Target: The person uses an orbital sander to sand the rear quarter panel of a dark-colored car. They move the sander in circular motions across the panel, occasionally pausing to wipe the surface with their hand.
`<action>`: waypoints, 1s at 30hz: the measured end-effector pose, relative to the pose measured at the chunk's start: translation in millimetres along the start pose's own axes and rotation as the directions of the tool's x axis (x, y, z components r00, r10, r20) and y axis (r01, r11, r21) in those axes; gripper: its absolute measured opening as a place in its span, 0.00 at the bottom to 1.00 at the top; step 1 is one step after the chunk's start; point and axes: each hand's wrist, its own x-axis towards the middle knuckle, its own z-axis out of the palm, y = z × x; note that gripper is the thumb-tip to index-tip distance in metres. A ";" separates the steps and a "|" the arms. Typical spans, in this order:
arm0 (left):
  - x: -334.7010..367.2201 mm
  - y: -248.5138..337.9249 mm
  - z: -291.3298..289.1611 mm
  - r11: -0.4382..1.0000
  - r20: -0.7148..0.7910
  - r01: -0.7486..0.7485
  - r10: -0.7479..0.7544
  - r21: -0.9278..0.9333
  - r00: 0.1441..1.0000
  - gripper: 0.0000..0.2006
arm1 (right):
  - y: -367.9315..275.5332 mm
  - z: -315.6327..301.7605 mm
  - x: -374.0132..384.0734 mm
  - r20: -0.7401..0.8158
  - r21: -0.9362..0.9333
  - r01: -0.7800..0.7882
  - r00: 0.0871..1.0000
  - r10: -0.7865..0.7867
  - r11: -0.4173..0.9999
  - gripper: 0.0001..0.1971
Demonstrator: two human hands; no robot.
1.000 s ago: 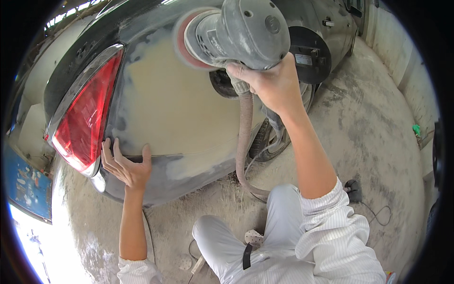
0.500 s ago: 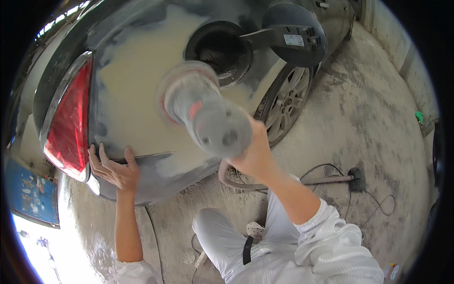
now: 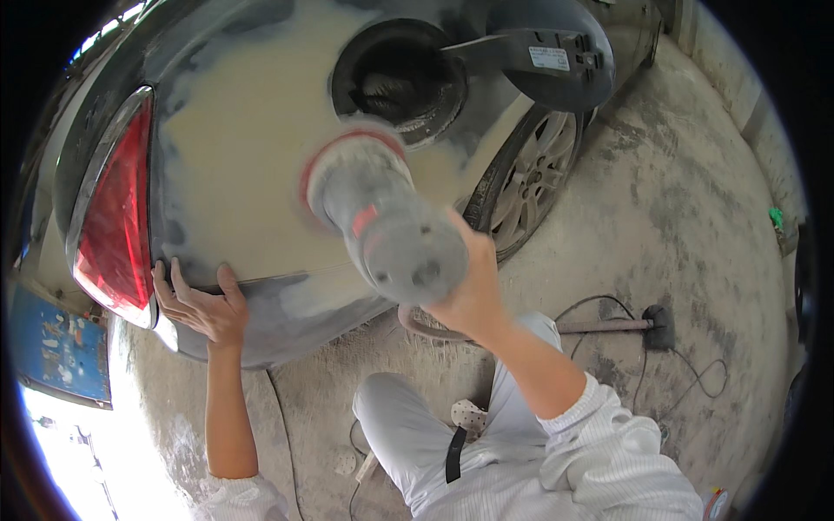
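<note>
sander [image 3: 387,230], grey with red-rimmed pad [image 3: 347,139], blurred, over beige-patched car panel [image 3: 239,187], just beside round fuel recess [image 3: 398,74]; pad contact hard to tell. right hand [image 3: 476,291]: grip clamped around sander's body. left hand [image 3: 207,313]: grip apart, fingers spread, at panel's lower edge, just beside red tail light [image 3: 119,217]. fuel flap [image 3: 552,82] stands open above wheel [image 3: 532,178]. hose [image 3: 599,326] lies on dusty grey floor [image 3: 643,226], at right.
</note>
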 end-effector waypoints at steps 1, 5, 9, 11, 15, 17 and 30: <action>-0.3 0.6 -0.3 1.000 -0.001 0.001 -0.001 0.003 1.000 0.38 | -1.8 -3.0 11.1 -0.008 0.024 -0.007 1.000 0.007 1.000 0.24; -1.1 1.3 -0.3 1.000 0.004 0.027 -0.027 -0.006 1.000 0.38 | -8.3 -11.0 36.1 -0.021 0.037 -0.016 1.000 0.017 0.999 0.23; -0.8 -0.4 1.8 1.000 -0.013 0.007 -0.007 0.010 1.000 0.38 | 2.7 -8.7 -3.3 -0.039 0.039 -0.047 0.998 0.049 0.998 0.25; -1.1 -1.1 2.5 1.000 -0.008 0.018 -0.018 -0.006 1.000 0.38 | 17.9 -7.9 -28.1 -0.029 -0.009 -0.102 0.994 0.102 0.995 0.26; -3.1 -0.9 3.4 1.000 -0.014 0.002 -0.002 0.011 1.000 0.38 | 42.1 -4.6 -42.3 -0.129 0.059 -0.055 0.990 0.062 0.997 0.30; -3.6 -0.5 3.4 1.000 0.002 0.022 -0.022 -0.003 1.000 0.38 | 39.0 1.8 -32.9 -0.071 0.078 -0.018 0.997 0.024 0.997 0.32; -2.2 0.6 5.1 1.000 -0.004 0.009 -0.009 0.014 1.000 0.37 | 56.2 -27.5 -24.2 -0.115 0.041 -0.014 0.993 0.019 0.999 0.29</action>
